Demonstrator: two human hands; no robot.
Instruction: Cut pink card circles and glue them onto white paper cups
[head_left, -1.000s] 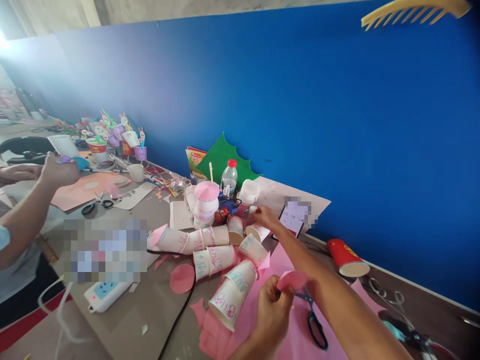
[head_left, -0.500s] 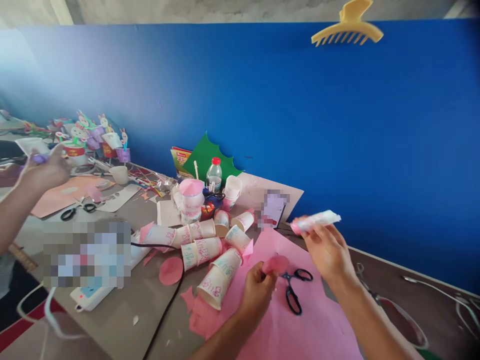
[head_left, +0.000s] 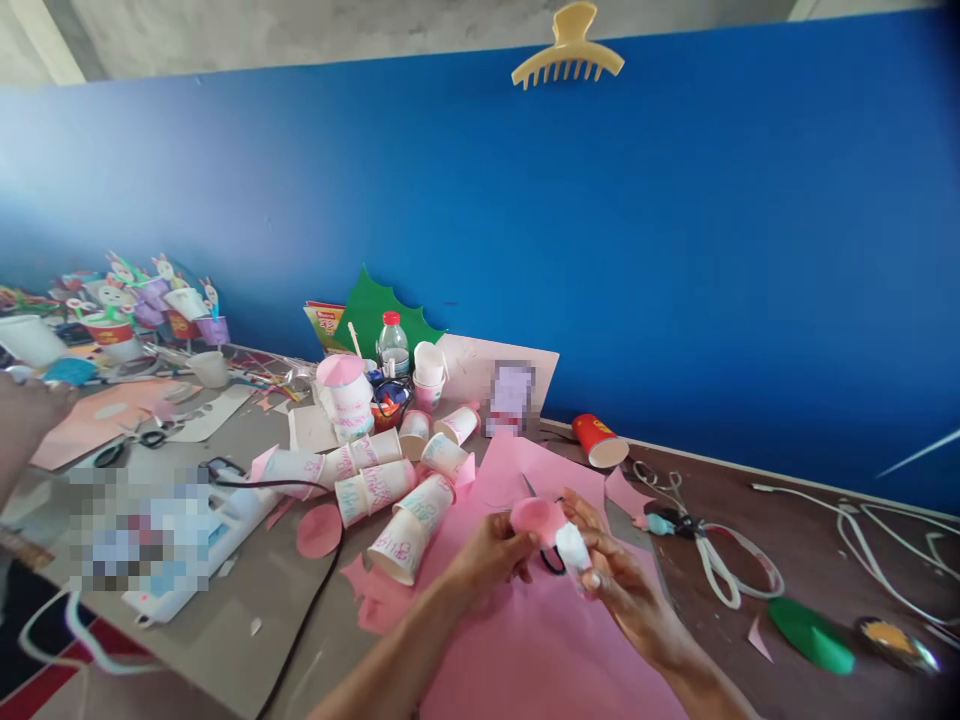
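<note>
My left hand [head_left: 491, 550] pinches a small pink paper cone [head_left: 534, 517] above a large pink paper sheet [head_left: 525, 640]. My right hand [head_left: 611, 580] is closed round a white glue stick [head_left: 574, 548], whose end sits right beside the cone. Black scissors [head_left: 553, 560] lie on the sheet, mostly hidden behind both hands. Several paper cups [head_left: 390, 500] with pink and teal writing lie tumbled just left of my hands.
A red cup [head_left: 600, 442] lies on its side by the blue wall. White cables [head_left: 720, 560] and a green cut-out [head_left: 810, 635] are at the right. A water bottle [head_left: 393, 345], a power strip [head_left: 187, 570] and another person's arm [head_left: 22, 420] are to the left.
My right hand reached to the cups, lifted out the glue stick, and brought it down against the pink cone. The view swung right, revealing the red cup and cables.
</note>
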